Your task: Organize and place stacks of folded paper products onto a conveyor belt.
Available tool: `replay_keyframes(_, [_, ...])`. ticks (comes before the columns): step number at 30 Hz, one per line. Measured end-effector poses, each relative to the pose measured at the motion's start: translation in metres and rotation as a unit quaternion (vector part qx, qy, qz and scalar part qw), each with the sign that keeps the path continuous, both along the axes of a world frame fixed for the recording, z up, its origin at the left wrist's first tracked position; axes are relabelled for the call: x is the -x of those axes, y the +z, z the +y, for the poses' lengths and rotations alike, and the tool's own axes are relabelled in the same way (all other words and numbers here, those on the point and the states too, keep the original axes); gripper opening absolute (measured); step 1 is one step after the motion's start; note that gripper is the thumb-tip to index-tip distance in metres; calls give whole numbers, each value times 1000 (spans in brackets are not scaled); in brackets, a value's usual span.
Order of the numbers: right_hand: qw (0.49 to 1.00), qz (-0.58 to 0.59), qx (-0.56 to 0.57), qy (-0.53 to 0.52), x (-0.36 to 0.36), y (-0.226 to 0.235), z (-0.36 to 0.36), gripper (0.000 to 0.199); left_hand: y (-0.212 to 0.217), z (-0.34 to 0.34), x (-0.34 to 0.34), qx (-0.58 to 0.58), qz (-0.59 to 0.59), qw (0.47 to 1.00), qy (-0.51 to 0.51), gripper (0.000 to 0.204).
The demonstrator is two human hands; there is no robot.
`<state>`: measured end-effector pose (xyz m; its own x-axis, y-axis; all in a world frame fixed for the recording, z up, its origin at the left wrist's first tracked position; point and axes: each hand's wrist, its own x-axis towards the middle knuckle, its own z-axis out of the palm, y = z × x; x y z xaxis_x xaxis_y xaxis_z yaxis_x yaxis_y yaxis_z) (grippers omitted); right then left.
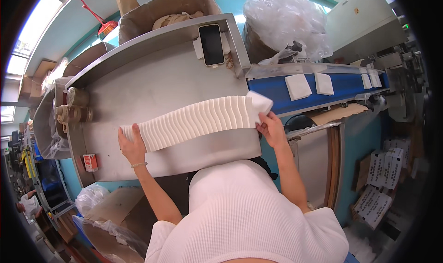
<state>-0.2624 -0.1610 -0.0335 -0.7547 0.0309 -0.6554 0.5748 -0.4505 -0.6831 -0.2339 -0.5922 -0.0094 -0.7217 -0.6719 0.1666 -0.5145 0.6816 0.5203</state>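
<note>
A long row of folded white napkins (198, 117), standing on edge and packed close, runs across the steel table. My left hand (133, 145) grips the row's left end, with napkin edges showing between thumb and fingers. At the right end, my right hand (273, 129) pinches a folded white napkin (260, 102) that tilts away from the row. Whether it is one napkin or a few together, I cannot tell. On the blue conveyor belt (307, 85) beyond my right hand lie several more folded white pieces.
The steel table (138, 78) has raised rims. On it are a phone (211, 43) at the back, a small red-and-white box (90, 162) at front left and a brownish tape roll (76, 114) by the left rim. Cartons (168, 9) and bagged plastic (286, 20) stand behind.
</note>
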Motion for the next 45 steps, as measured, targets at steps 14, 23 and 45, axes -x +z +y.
replay_keyframes(14, [987,-22,51,153,-4,10,-2,36,2,7,2,-8,6,1000,-3,78])
replay_keyframes(23, [998,52,-31,7,7,-10,7,34,5,12,2,-16,8,1000,-5,77])
replay_keyframes(45, [979,-43,143,137,-2,-1,-19,43,11,22,0,-27,-26,999,-11,80])
